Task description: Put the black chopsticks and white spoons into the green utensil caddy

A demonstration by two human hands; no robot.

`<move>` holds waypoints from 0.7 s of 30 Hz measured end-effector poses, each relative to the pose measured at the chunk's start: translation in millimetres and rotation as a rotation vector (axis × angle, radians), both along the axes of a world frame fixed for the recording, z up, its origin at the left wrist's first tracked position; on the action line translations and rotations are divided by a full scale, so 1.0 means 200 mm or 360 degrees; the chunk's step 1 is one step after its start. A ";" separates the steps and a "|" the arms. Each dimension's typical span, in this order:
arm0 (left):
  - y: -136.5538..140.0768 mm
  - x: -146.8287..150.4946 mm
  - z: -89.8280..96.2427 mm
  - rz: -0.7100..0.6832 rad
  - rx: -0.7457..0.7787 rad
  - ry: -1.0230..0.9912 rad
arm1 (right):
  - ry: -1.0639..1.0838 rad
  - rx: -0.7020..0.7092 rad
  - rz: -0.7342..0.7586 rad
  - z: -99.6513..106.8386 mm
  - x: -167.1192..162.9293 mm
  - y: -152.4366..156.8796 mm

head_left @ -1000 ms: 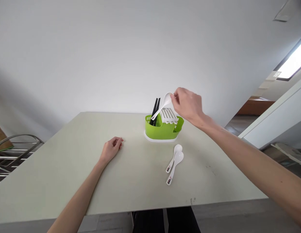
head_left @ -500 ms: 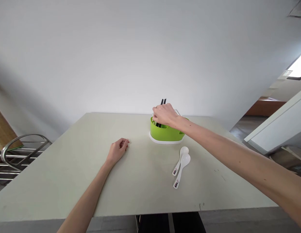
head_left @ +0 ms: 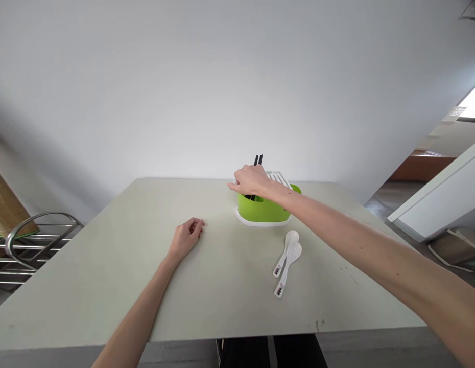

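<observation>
Right of centre in the frame, the right hand (head_left: 252, 180) is hovering over the green caddy (head_left: 265, 208) — fingers curled, grip unclear — while the left hand (head_left: 187, 236) is resting loosely curled on the worktop (head_left: 107, 266) — two white spoons (head_left: 286, 260) lying nearby, probably calling for pickup.

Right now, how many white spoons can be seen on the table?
2: two white spoons lie side by side, touching, in front of the green holder. The right hand covers the holder's top, so another may be hidden.

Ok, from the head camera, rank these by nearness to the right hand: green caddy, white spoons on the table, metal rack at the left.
1. Green caddy: directly under the right hand, at the table's far side.
2. White spoons: lying on the table nearer the camera, apart from the hand.
3. Metal rack: off the table, far left.
</observation>
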State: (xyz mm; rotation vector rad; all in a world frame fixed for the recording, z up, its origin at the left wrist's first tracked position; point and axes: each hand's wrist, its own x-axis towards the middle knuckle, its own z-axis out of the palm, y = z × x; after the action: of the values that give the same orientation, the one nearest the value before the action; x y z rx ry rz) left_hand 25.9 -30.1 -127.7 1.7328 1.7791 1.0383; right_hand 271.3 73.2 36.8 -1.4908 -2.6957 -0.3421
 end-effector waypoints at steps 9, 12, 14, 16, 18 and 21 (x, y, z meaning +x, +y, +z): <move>0.01 -0.01 -0.01 -0.0010 0.0023 0.0054 | 0.0458 -0.0102 0.0024 0.09 0.36 -0.14; 0.01 -0.01 -0.01 -0.0015 0.0014 0.0076 | 0.0532 -0.0112 0.0076 0.07 0.52 -0.26; 0.01 -0.01 -0.01 -0.0010 0.0008 0.0087 | 0.0537 -0.0133 0.0101 0.03 0.63 -0.34; 0.00 0.00 0.00 -0.0004 0.0003 0.0089 | 0.0508 -0.0153 0.0118 -0.02 0.72 -0.42; 0.00 0.01 0.01 0.0002 -0.0003 0.0091 | 0.0455 -0.0192 0.0131 -0.07 0.81 -0.48; 0.00 0.02 0.01 0.0008 0.0001 0.0111 | 0.0393 -0.0344 0.0093 -0.17 0.93 -0.55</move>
State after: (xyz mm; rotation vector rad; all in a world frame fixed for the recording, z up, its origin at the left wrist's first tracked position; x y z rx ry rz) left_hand 29.1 -30.6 -126.3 1.7857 1.8267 0.9918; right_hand 457.5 -36.3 2.2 -1.3905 -2.6358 0.1335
